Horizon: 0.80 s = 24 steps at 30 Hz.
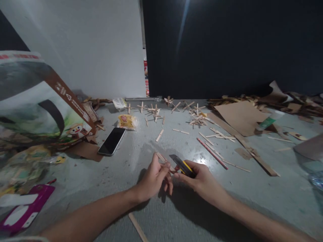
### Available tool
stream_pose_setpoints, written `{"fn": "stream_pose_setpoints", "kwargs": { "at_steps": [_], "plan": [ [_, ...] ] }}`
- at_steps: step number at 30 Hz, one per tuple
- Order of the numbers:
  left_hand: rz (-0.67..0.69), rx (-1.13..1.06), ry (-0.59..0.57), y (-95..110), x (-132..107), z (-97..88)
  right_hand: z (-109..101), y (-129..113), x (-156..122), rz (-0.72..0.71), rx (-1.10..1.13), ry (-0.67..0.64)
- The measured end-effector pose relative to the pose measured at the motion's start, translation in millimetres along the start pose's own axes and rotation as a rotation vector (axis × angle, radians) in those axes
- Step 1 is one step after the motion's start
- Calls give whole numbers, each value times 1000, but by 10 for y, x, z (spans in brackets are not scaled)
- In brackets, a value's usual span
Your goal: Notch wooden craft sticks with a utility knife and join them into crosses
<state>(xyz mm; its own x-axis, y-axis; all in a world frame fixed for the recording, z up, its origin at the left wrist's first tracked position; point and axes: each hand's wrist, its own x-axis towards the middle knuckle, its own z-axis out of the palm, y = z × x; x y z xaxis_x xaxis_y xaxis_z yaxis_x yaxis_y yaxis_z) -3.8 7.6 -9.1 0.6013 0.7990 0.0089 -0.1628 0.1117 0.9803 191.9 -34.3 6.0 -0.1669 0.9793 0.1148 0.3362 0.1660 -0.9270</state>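
Note:
Between its thumb and fingers, my left hand [156, 176] pinches a wooden craft stick [161, 156] above the grey tabletop [106, 181]. My right hand [199, 178] is wrapped round a yellow and black utility knife [185, 167], its dark blade pointing up and left, close to the stick. Whether the blade touches the wood I cannot tell. Loose craft sticks [159, 135] lie beyond my hands. One more stick [137, 227] rests near my left forearm. Farther back are several crossed stick pieces [176, 107].
At left stand a large printed bag [30, 101], a black-screened phone [112, 141] and a yellow snack packet [128, 121]. A magenta item [37, 201] lies nearer. On the right are a red pencil-like rod [212, 153], brown cardboard [239, 117], a green-white tube [271, 120] and heaped scraps.

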Motion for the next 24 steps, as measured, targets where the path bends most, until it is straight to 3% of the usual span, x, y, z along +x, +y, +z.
{"fn": "stream_pose_setpoints", "kwargs": {
  "at_steps": [9,12,15,18,24],
  "plan": [
    [-73,63,-27,6,-25,-20,78,50,-37,-52,-96,71],
    [-99,30,-8,81,-16,-32,-22,141,-12,-208,-241,99],
    [-129,4,13,133,14,-54,-195,242,42,-492,-434,132],
    [-183,22,-41,131,48,-90,-351,300,89,-680,-639,153],
    [-184,-76,-48,128,89,-140,-469,283,119,-803,-812,112]
  ]
}}
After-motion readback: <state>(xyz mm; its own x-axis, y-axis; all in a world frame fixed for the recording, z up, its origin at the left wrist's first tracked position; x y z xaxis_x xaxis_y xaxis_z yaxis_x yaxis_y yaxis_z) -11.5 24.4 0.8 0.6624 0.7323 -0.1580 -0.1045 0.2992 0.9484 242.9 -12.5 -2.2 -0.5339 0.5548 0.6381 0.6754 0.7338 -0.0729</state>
